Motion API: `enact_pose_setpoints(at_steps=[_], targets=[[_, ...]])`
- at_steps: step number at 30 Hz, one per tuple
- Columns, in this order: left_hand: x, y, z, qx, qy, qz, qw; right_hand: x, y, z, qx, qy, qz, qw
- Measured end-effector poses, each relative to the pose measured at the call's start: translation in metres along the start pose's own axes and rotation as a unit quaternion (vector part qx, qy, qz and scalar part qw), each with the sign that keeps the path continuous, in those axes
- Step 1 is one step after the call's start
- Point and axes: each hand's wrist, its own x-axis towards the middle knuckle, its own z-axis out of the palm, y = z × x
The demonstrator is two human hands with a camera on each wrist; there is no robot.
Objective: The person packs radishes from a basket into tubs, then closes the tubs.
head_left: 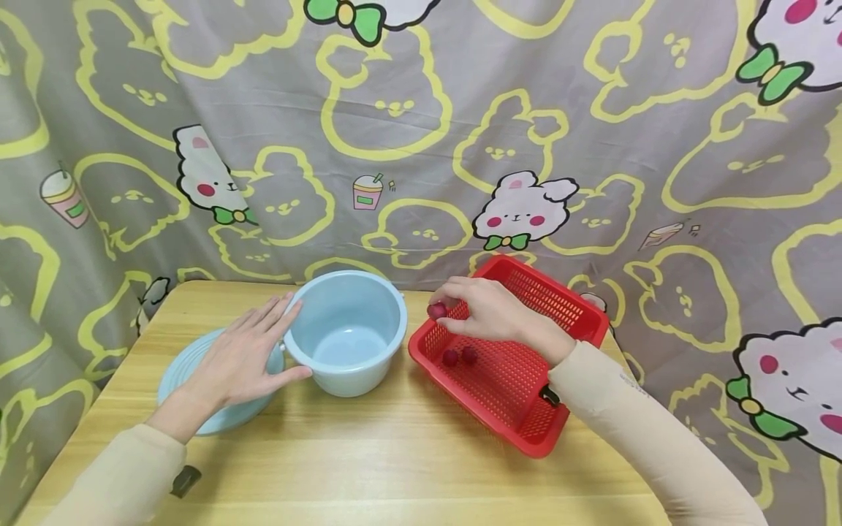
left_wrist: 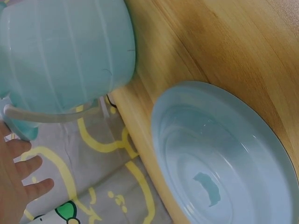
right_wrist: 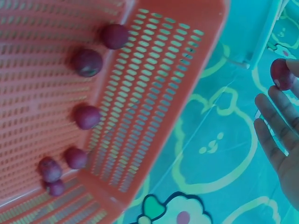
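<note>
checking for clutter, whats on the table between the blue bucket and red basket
The head view shows only bare tabletop between the bucket and basket.

Red basket, light-blue bucket, dark-red fruit

a home-like corner, exact room unclear, grey curtain printed with cartoon rabbits and drink cups hanging behind a wood-grain bench, on it everyday plastic homeware, a pale blue bucket, a red slotted basket
</note>
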Motion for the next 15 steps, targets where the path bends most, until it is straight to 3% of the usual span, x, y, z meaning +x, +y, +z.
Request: enact_pose_setpoints(at_steps=[15], targets=[[0.0, 0.0, 0.0, 0.005, 0.004, 0.002, 1.0, 0.047, -0.03, 0.001, -0.012, -0.007, -0.049, 0.9987]])
